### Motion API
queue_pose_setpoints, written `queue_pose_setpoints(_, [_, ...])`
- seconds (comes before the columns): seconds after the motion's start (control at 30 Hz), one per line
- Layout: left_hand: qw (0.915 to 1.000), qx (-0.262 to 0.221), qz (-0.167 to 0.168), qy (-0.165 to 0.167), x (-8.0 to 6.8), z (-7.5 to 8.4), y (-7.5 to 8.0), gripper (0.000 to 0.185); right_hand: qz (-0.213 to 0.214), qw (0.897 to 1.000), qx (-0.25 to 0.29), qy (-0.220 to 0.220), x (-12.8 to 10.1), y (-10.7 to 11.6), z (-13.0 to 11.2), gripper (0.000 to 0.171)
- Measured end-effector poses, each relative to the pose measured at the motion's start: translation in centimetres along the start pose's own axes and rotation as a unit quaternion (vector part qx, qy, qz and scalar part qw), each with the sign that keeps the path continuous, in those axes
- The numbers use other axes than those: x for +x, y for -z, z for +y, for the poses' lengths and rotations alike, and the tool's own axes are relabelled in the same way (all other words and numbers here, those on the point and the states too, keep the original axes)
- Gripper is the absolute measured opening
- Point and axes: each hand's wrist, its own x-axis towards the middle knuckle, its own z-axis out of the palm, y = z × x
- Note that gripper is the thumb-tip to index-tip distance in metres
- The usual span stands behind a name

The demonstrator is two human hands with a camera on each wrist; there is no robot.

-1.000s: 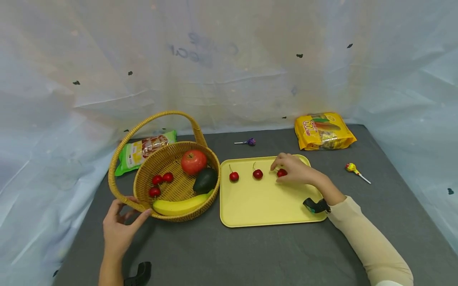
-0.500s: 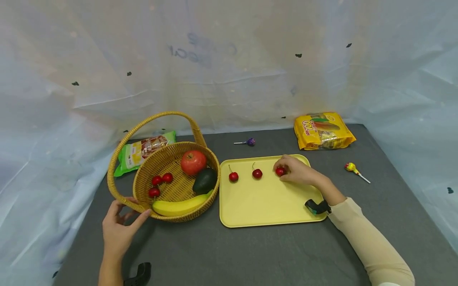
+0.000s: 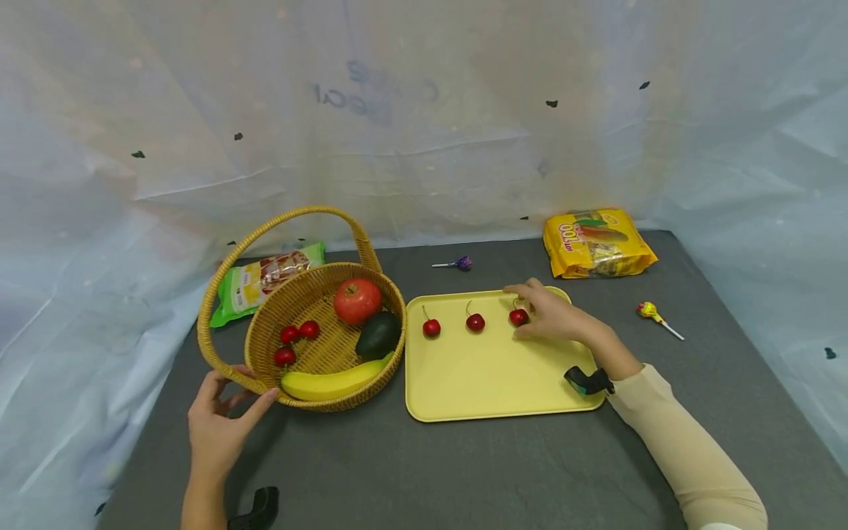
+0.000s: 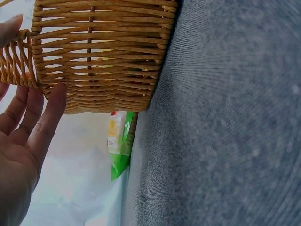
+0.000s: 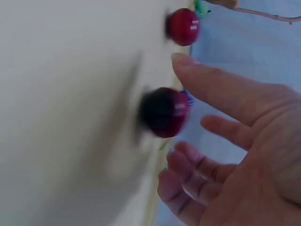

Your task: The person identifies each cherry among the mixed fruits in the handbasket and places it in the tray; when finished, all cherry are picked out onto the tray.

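Observation:
My left hand point(image 3: 218, 427) grips the yellow wicker basket point(image 3: 324, 276) at its near left, where the handle meets the rim; the left wrist view shows the fingers against the weave point(image 4: 99, 56). Inside the basket lie a banana point(image 3: 331, 383), a dark green avocado point(image 3: 380, 336), a red apple-like fruit point(image 3: 358, 301) and three red cherries point(image 3: 289, 335). My right hand point(image 3: 550, 313) is over the tray, thumb and fingers spread around the rightmost cherry point(image 3: 519, 317). In the right wrist view, gaps show between the fingers and this cherry point(image 5: 167, 112).
The yellow tray point(image 3: 490, 383) also bears a middle cherry point(image 3: 475, 322) and a left cherry point(image 3: 431, 327). Behind are a green snack bag point(image 3: 248, 287), a purple lollipop point(image 3: 462, 263) and a yellow candy bag point(image 3: 599, 243). A yellow lollipop point(image 3: 649, 310) lies at right.
Half a second ago my right fingers were closed around the rightmost cherry; now they have spread away from it, and it sits on the tray. My left hand and the basket have not moved.

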Motion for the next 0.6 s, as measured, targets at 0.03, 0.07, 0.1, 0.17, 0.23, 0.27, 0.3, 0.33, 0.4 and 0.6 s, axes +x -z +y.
queue_pose_setpoints(0.03, [1.0000,0.000,0.001,-0.001,0.0,0.0,-0.1,0.047,0.003,1.000,-0.008,-0.001,0.1,0.3,-0.5,0.077])
queue_pose_setpoints(0.07, [1.0000,0.001,0.003,-0.002,0.0,-0.1,-0.1,0.047,0.007,1.000,-0.016,0.000,0.3,0.5,-1.1,0.082])
queue_pose_setpoints(0.1, [1.0000,0.000,0.004,-0.002,0.0,-0.2,-0.2,0.048,0.009,1.000,-0.020,0.003,0.5,0.7,-1.9,0.085])
queue_pose_setpoints(0.17, [1.0000,0.002,0.005,-0.002,-0.1,-0.3,-0.2,0.048,0.008,0.999,-0.026,0.023,1.4,0.8,-3.7,0.087])
queue_pose_setpoints(0.23, [1.0000,-0.001,0.006,0.001,-0.1,-0.4,-0.2,0.049,-0.004,0.998,-0.016,0.053,2.8,0.6,-6.0,0.085])
queue_pose_setpoints(0.27, [1.0000,-0.002,0.006,0.003,-0.1,-0.4,-0.2,0.050,-0.016,0.997,-0.007,0.072,3.6,0.4,-7.2,0.082])
queue_pose_setpoints(0.3, [1.0000,-0.001,0.007,0.005,-0.2,-0.5,-0.2,0.050,-0.029,0.995,0.003,0.097,4.5,0.1,-8.5,0.078])
queue_pose_setpoints(0.33, [0.9999,0.001,0.009,0.006,-0.2,-0.5,-0.2,0.051,-0.044,0.991,0.013,0.125,5.6,-0.3,-9.9,0.073])
queue_pose_setpoints(0.4, [0.9999,0.002,0.013,0.007,-0.2,-0.5,-0.1,0.052,-0.089,0.980,0.037,0.175,7.9,-1.2,-12.8,0.063])
queue_pose_setpoints(0.6, [0.9999,0.008,0.012,-0.006,0.0,-0.3,-0.2,0.052,-0.208,0.948,0.056,0.233,14.9,-4.9,-20.5,0.050])
